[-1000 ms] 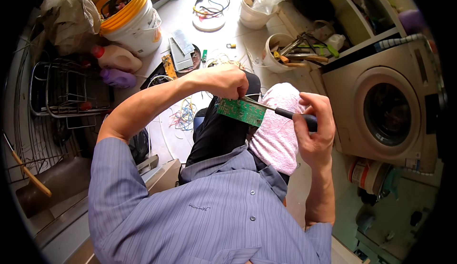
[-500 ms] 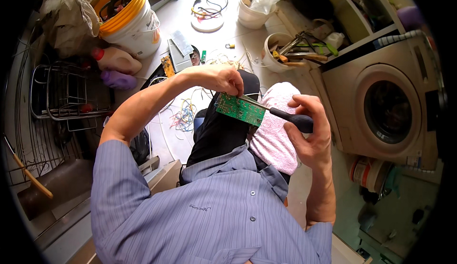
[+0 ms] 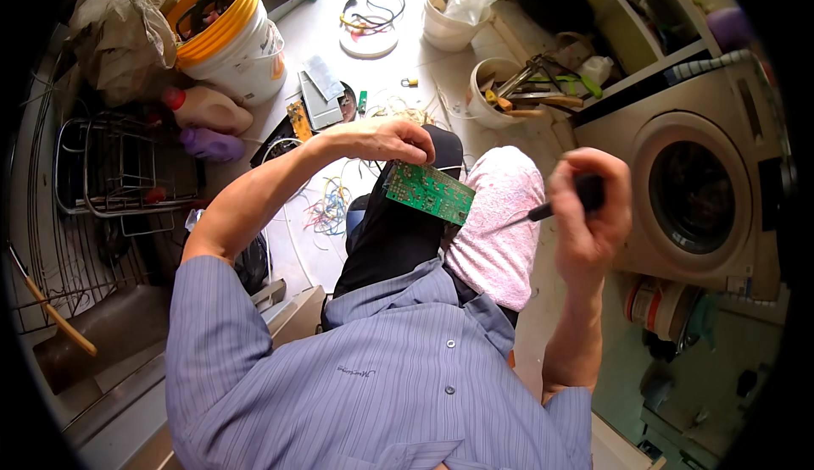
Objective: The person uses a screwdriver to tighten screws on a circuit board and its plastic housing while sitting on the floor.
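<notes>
A green circuit board (image 3: 430, 193) is held by its upper edge in my left hand (image 3: 398, 141), whose fingers are closed on it above my dark-trousered leg. My right hand (image 3: 591, 207) grips a screwdriver (image 3: 543, 211) by its black handle, off to the right of the board. The thin shaft points left over a pink and white towel (image 3: 490, 254) lying across my right leg. The tip is apart from the board and hard to make out. My left fingers hide part of the board's upper edge.
Loose coloured wires (image 3: 329, 207) and grey metal pieces (image 3: 318, 97) lie on the floor ahead. A tool-filled bucket (image 3: 479, 101) and a washing machine (image 3: 678, 190) stand to the right. On the left are a yellow-rimmed bucket (image 3: 246, 63), bottles (image 3: 208, 112) and a wire rack (image 3: 119, 173).
My right hand has drawn the screwdriver away from the board, to the right. The left hand and the board have stayed almost in place.
</notes>
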A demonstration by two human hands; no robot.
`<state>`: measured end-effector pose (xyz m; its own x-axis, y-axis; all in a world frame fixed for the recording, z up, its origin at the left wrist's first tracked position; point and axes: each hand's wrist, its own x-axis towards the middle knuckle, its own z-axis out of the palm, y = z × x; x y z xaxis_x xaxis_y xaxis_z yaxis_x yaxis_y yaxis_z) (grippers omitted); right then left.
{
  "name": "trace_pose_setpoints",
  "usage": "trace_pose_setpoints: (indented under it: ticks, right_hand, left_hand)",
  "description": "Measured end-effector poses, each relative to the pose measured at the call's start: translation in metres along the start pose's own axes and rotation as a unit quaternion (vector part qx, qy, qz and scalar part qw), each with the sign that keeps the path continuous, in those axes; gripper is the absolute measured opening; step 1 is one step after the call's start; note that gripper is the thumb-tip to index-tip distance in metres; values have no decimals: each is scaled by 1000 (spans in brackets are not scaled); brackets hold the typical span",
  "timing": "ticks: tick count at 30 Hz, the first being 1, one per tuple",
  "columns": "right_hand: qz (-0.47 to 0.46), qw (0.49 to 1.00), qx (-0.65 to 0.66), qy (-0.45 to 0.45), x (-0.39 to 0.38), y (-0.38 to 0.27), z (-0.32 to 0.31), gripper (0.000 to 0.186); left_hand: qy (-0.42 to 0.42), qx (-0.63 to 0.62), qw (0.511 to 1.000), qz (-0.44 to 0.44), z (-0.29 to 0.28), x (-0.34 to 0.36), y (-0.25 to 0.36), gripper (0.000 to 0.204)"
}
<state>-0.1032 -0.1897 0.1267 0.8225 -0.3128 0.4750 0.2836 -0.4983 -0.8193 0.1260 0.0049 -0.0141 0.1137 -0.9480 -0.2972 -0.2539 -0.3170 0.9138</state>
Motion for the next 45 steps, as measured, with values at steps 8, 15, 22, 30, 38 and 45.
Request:
trace_pose_setpoints:
  ticks: [8, 15, 22, 30, 38, 45]
  right_hand:
    - [80, 948, -197, -239, -8, 93, 87, 16]
    - [62, 947, -207, -237, -18, 105, 111, 20]
    - [128, 940, -225, -221, -16, 103, 116, 15]
    - [128, 949, -178, -228, -5, 91, 99, 14]
    - [329, 926, -72, -169, 8, 118, 45, 25]
    - [349, 934, 30, -72, 1, 124, 21, 25]
  left_hand:
    - [92, -64, 992, 61, 23, -1, -18, 32]
    - [129, -29, 988, 80, 29, -3, -13, 34]
    - [147, -55, 984, 88, 32, -3, -12, 37]
    - [97, -96, 990, 22, 29, -5, -12, 33]
    - [132, -67, 988, -31, 29, -4, -20, 36]
    - [46, -99, 988, -108, 23, -11, 0, 47]
